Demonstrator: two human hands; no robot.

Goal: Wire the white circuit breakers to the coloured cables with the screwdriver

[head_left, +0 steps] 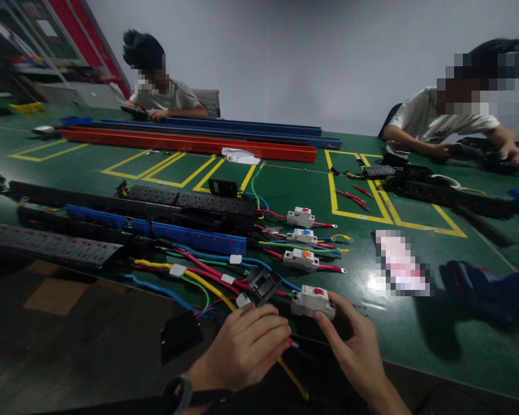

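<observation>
My right hand [357, 343] grips a white circuit breaker [305, 301] with a red switch, thumb at its front edge and fingers behind. A red wire runs into the breaker's left side. Just left of it, my left hand [244, 343] is closed around a bundle of wires; a red wire tip shows by its fingers and a yellow wire [293, 377] hangs below. Beyond that hand sits a small black plastic housing [263, 283]. A black square plate [181, 337] hangs at the wires on the left. Exactly which wires the left fingers pinch is hidden.
More breakers [300, 260] with red wires lie behind. Black and blue socket strips [199, 235] fill the left side. A phone [402, 262] and a blue power tool [480, 291] lie at right. Red and blue channels [190, 144] stretch across the back. Two people [168, 95] work opposite.
</observation>
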